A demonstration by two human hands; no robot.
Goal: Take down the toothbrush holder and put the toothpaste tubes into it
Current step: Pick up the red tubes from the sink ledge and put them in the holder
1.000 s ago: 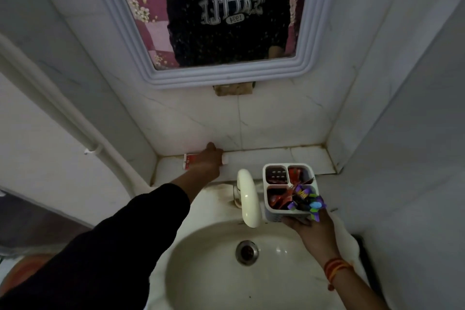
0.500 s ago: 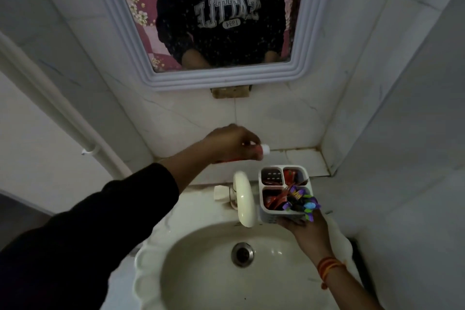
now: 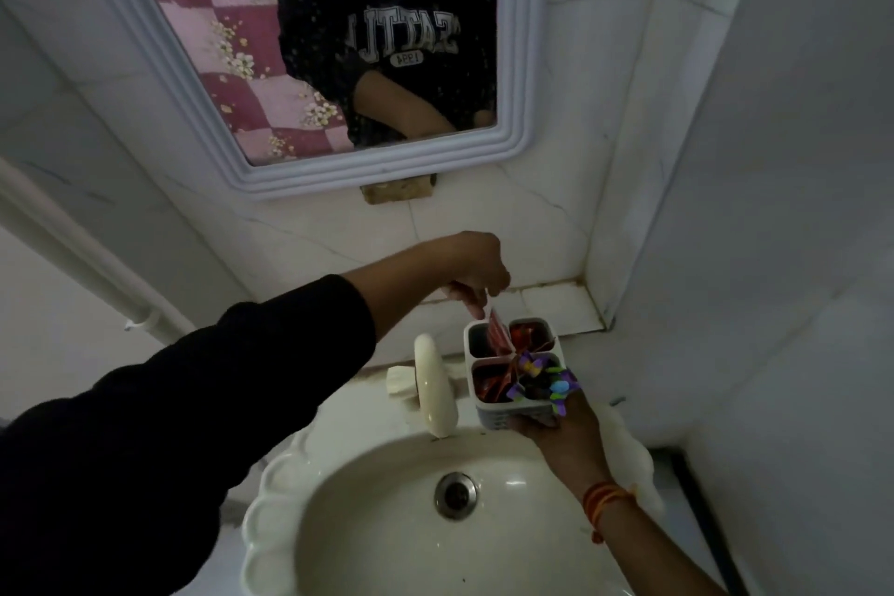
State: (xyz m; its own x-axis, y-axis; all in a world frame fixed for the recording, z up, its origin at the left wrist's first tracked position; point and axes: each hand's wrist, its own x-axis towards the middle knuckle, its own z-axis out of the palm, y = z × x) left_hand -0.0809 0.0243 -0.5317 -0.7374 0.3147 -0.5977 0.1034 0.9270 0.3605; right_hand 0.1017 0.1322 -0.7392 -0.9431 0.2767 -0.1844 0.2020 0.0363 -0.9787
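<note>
The white toothbrush holder [image 3: 491, 416] has several compartments and is held from below by my right hand [image 3: 563, 431] above the sink's back right rim. Toothbrushes with purple and green heads stick out of its near right compartment. My left hand [image 3: 476, 271] hovers just over the holder's far left compartment, fingers pinched on the end of a red and white toothpaste tube [image 3: 498, 332]. The tube points down, its lower part inside that compartment. Reddish items fill the other compartments.
A cream sink [image 3: 290, 474] with a metal drain [image 3: 454, 495] lies below. A cream tap [image 3: 435, 385] stands left of the holder. A tiled ledge [image 3: 556, 307] runs along the back wall under a white-framed mirror [image 3: 377, 165]. A white wall closes the right side.
My left hand lifted the toothpaste tube off the back ledge, carried it right, and turned it downward into the holder's far left compartment. My right hand kept the holder almost still.
</note>
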